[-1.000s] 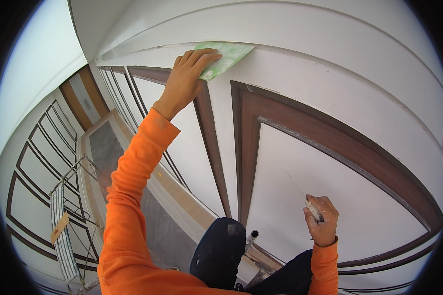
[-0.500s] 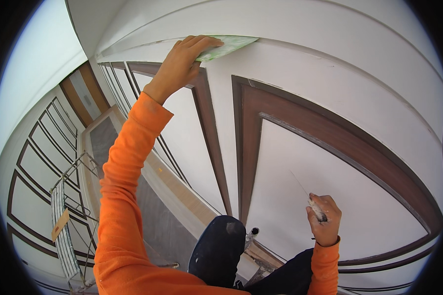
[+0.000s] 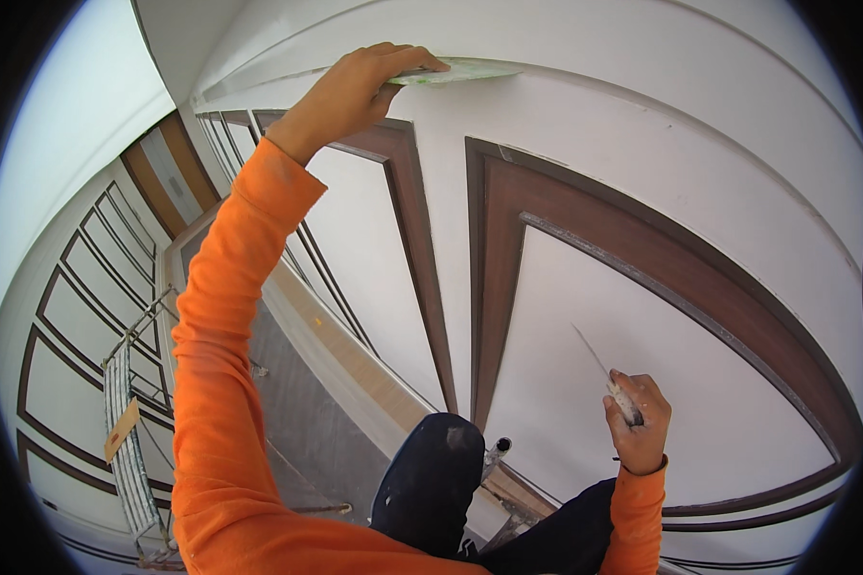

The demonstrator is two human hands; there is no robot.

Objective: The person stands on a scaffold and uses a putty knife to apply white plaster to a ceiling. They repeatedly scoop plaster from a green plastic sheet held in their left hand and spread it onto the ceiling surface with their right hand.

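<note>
My left hand (image 3: 364,91) is closed on a thin green, putty-smeared flat scraper (image 3: 475,71), pressed along the white molding strip (image 3: 623,96) high on the wall, above two framed panels. The scraper shows nearly edge-on, partly under my fingers. My right hand (image 3: 642,426) grips a putty knife (image 3: 621,393) with a white-smeared handle; its thin blade points up and left in front of the white panel (image 3: 690,383) with a brown frame (image 3: 633,240). Whether the blade touches the panel I cannot tell.
A metal scaffold (image 3: 125,450) with a small board on it stands left, along the opposite panelled wall (image 3: 58,383). A brown door (image 3: 168,172) is at the far end above the grey floor (image 3: 307,422). A metal tube end (image 3: 499,450) sticks up beside my dark-trousered knee (image 3: 431,479).
My left hand and the green scraper have moved upward along the wall, and the scraper now looks flatter, nearly edge-on. My right hand with the knife has shifted slightly up and right.
</note>
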